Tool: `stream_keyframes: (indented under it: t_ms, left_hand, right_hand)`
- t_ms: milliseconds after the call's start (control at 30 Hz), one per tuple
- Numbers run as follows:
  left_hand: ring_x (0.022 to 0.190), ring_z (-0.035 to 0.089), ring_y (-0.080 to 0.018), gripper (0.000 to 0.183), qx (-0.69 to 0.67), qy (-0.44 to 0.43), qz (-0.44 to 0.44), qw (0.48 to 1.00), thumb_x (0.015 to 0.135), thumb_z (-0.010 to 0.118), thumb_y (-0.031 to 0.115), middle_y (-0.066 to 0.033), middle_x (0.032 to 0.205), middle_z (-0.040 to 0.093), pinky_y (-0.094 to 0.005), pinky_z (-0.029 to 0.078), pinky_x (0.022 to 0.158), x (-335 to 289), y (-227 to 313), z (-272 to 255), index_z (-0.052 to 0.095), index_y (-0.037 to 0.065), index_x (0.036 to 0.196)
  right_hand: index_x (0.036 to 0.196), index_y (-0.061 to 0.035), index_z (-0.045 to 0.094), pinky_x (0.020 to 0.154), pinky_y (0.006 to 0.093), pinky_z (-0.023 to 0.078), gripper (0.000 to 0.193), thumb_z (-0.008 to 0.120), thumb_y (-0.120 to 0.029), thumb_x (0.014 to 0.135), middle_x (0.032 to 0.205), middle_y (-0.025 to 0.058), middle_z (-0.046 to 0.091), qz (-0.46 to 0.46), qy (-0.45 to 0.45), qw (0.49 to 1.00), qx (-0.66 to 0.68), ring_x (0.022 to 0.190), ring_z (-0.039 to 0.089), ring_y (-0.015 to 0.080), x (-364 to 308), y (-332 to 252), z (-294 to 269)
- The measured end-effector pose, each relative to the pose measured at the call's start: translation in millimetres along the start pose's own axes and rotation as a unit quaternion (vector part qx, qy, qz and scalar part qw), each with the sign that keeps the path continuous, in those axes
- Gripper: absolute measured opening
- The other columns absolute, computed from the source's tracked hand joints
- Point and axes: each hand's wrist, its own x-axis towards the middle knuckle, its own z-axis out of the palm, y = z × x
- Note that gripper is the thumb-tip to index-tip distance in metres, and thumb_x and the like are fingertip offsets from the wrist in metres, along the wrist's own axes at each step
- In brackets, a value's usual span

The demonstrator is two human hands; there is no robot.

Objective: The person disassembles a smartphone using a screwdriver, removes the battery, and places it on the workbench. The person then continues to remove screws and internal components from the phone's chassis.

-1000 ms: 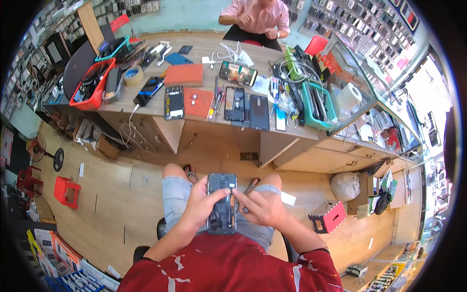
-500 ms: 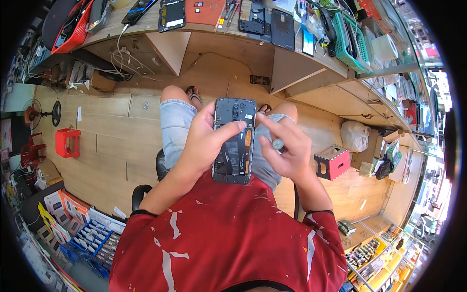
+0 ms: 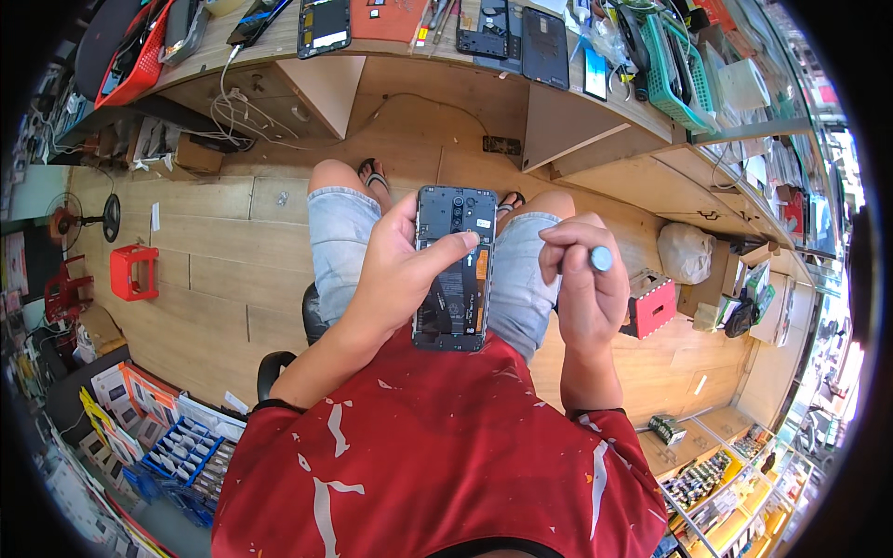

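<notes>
An opened smartphone (image 3: 453,302), its back cover off and its battery and inner parts bare, stands lengthwise above my lap. My left hand (image 3: 394,267) grips it from the left side, the thumb lying across its upper part near the cameras. To the right of the phone and apart from it, my right hand (image 3: 593,290) is closed around a small screwdriver (image 3: 601,259). Only the round pale-blue end of that tool shows; the rest is hidden in the fingers.
Ahead runs a workbench (image 3: 391,58) with phone parts, a dark back cover (image 3: 545,51), tweezers-like tools and a green basket (image 3: 672,79). A red basket (image 3: 139,60) sits at its left. Stools, a red one (image 3: 135,272) and a pink one (image 3: 653,305), stand on the floor.
My right hand has drawn away from the phone to the right, with the screwdriver in it. My left hand keeps hold of the phone in nearly the same place.
</notes>
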Motion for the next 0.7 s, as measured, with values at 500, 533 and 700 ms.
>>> stream_keyframes:
  t_ms: [500,533,700]
  left_hand:
    - [0.097,0.072,-0.0101,0.029,0.034,0.007,0.025,0.999,0.095,0.074,0.000,-0.0062,0.111,0.076,-0.0286,0.058,0.087,0,-3,1,0.066,-0.001,0.123]
    - [0.097,0.072,-0.0101,0.029,0.040,0.007,0.026,0.999,0.095,0.075,0.000,-0.0062,0.111,0.076,-0.0286,0.058,0.087,0,-3,1,0.066,-0.001,0.123]
    - [0.098,0.072,-0.0102,0.029,0.044,0.012,0.025,0.999,0.095,0.075,0.001,-0.0064,0.112,0.077,-0.0287,0.058,0.089,-1,-3,2,0.066,-0.001,0.123]
  right_hand:
    - [0.122,0.0009,0.069,0.076,0.0344,0.056,0.030,0.073,-0.023,0.105,0.112,0.0157,0.061,-0.143,-0.051,0.980,-0.128,0.088,0.066,0.0251,-19,15,9]
    - [0.123,0.0003,0.069,0.076,0.0344,0.056,0.031,0.074,-0.023,0.103,0.112,0.0153,0.061,-0.151,-0.047,0.978,-0.134,0.088,0.066,0.0253,-20,14,11]
    - [0.125,-0.0023,0.070,0.076,0.0346,0.056,0.038,0.081,-0.026,0.097,0.112,0.0137,0.062,-0.182,-0.050,0.965,-0.183,0.090,0.065,0.0255,-23,17,15]
